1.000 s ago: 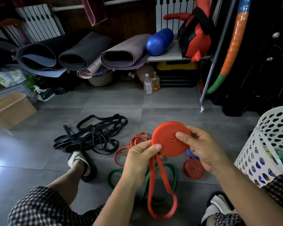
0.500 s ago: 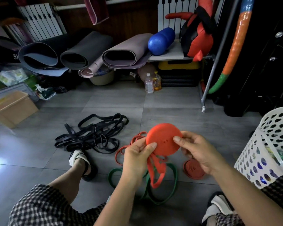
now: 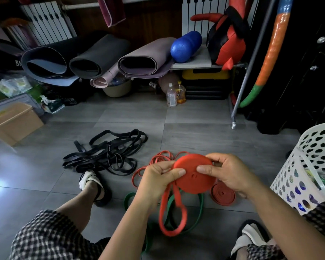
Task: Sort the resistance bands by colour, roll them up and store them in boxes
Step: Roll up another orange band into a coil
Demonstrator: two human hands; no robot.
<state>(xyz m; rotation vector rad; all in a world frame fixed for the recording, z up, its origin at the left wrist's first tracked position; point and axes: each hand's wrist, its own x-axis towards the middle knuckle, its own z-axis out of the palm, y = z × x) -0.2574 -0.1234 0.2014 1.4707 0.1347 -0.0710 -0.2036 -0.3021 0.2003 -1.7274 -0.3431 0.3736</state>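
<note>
**Fingers pinch a nearly wound red coil**

Fingers [image 3: 176, 173] of the left hand [image 3: 158, 182] curl round the nine o'clock edge of the red coil [image 3: 194, 176], thumb flat on its face. The right hand [image 3: 232, 175] grips the three o'clock edge the same way, thumb on the face and the other fingers behind. The coil is held in the air above the floor [image 3: 195, 132], face tilted toward the camera. Its unwound tail [image 3: 172, 212] hangs from the seven o'clock edge as a blurred loop, near the floor.

Below the coil, at six o'clock, a green band [image 3: 200, 209] lies in an open loop, and the tail hangs in front of it. At four o'clock a rolled red band [image 3: 222, 195] lies flat, partly hidden by the right hand. Loose red bands [image 3: 159, 156] lie in a tangle at eleven o'clock, just behind the left hand. Further out at ten o'clock is a heap of black bands [image 3: 109, 152], apart from the red ones.

At three o'clock a white perforated basket [image 3: 311, 166] stands close to the right forearm. A tan box [image 3: 15, 121] sits well off at nine to ten o'clock. Bare grey tile runs from the bands toward twelve o'clock, up to two bottles [image 3: 174, 95] and a metal rack leg [image 3: 233, 124].
</note>
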